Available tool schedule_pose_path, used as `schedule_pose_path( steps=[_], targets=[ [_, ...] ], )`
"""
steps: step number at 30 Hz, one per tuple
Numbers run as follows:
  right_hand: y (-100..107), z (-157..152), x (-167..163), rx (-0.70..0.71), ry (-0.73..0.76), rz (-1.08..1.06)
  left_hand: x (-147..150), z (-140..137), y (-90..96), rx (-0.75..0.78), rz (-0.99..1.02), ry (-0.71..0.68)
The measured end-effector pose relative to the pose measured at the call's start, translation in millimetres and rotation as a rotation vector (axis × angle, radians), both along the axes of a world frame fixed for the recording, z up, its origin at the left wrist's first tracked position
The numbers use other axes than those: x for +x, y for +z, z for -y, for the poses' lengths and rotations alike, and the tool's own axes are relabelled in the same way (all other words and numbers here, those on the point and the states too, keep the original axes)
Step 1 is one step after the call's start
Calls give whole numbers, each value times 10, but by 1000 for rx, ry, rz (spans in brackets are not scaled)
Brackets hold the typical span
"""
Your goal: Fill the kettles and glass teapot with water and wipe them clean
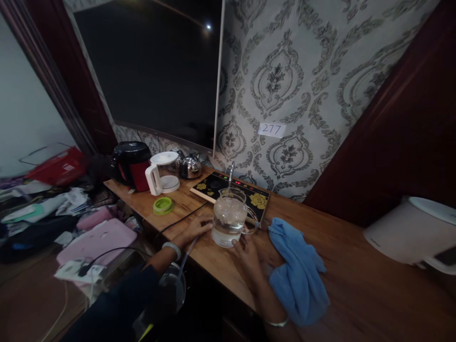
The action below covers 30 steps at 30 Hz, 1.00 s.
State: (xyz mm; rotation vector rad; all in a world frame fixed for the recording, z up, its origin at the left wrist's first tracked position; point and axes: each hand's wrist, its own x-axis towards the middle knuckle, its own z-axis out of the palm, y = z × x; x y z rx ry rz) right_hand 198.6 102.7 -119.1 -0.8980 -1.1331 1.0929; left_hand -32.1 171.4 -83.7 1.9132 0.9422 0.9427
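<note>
An upright, clear glass pitcher (227, 228), its handle (250, 232) turned right, is set toward the near edge of the desk (356, 289); water (227, 233) is held inside, though its level is unclear.

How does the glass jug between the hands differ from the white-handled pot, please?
The glass jug has a clear handle pointing right in the picture, while the white-handled pot has a white handle pointing left. The jug holds clear liquid, while none shows in the pot. The jug stands between the left hand and right hand; the pot stands apart from both. Both have transparent bodies and stand upright on the wooden table.
</note>
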Motion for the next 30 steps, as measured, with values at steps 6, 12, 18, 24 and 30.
schedule_pose_path(
  steps=[6,12,18,24,30],
  targets=[
    [2,-2,-8,9,-15,19,20,29,22,-2,56,-6],
    [-22,-10,13,23,-24,53,25,39,44,30,35,-2],
    [0,2,12,16,-23,51,15,12,43,57,1,2],
    [36,21,-7,9,-6,33,19,18,32,42,20,-8],
    [-16,-13,0,12,-18,39,23,38,54,39,37,-13]
  ],
)
